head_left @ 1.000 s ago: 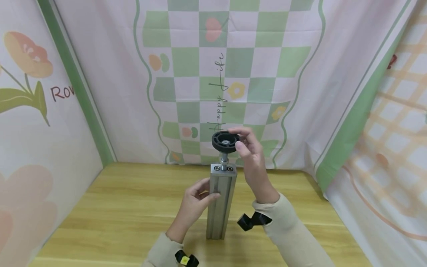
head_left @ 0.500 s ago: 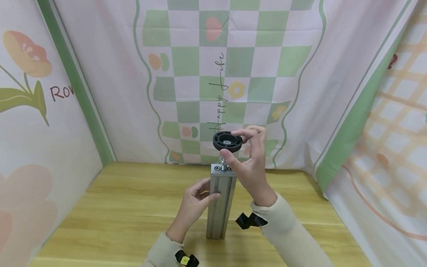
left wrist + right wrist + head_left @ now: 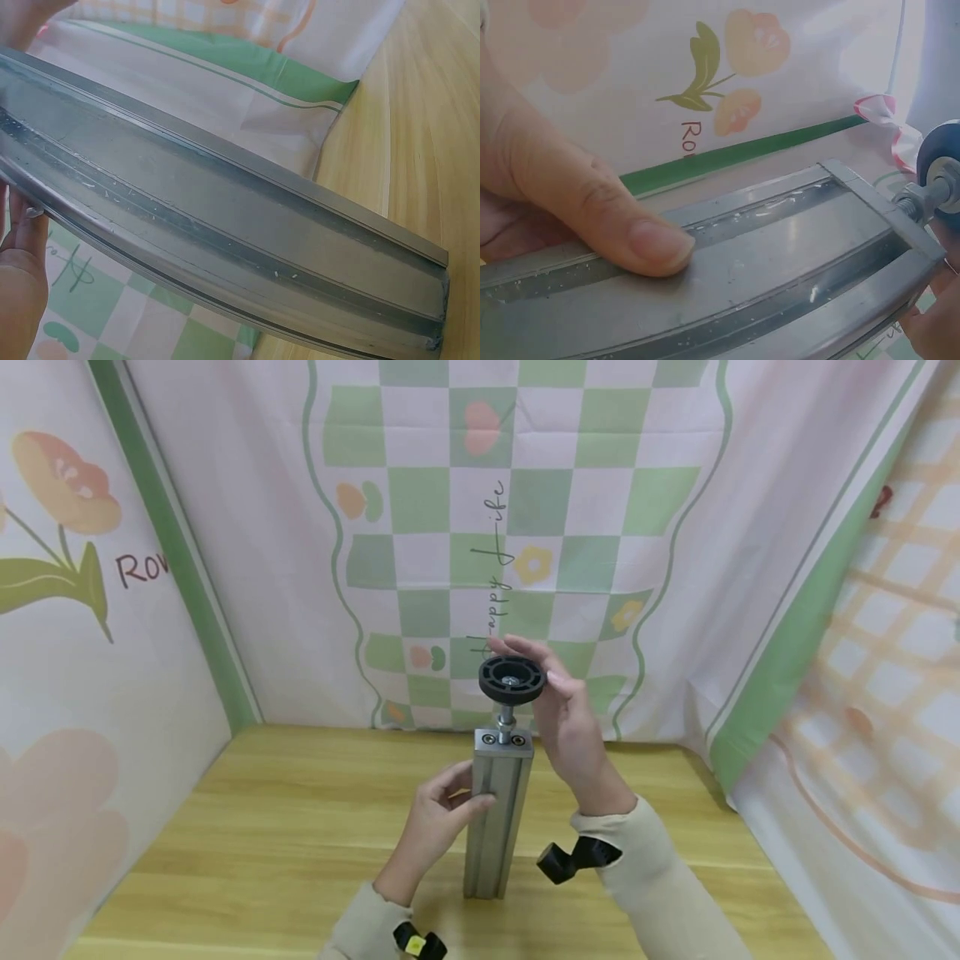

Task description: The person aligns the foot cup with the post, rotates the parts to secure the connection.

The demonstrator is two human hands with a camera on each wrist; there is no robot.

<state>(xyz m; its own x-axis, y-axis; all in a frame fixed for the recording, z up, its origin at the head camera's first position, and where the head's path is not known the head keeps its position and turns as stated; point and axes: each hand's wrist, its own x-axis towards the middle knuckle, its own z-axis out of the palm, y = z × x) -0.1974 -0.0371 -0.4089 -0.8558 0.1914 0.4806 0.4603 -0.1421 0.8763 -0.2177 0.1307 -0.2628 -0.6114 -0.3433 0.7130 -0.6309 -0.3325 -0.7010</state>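
An upright grey aluminium profile [image 3: 492,827] stands on the table. From its end plate [image 3: 503,742], with a bolt on either side, rises a threaded stem carrying a round black levelling foot [image 3: 512,683]. My left hand [image 3: 437,810] grips the profile's upper half; its thumb [image 3: 634,225] presses the slotted face in the right wrist view. My right hand [image 3: 570,718] holds the foot's rim at its right and back, fingers reaching behind it and thumb at the right edge. In the left wrist view the profile [image 3: 225,202] runs down to the table.
The wooden tabletop [image 3: 300,827] spreads around the profile. A checkered fabric backdrop [image 3: 420,502] hangs behind, with patterned cloth at both sides. Black wrist mounts [image 3: 577,857] sit on the sleeves.
My right thumb went from the rim's right side to its front, then back to the right, with the fingers now reaching farther behind the foot. My left hand and the profile stay put.
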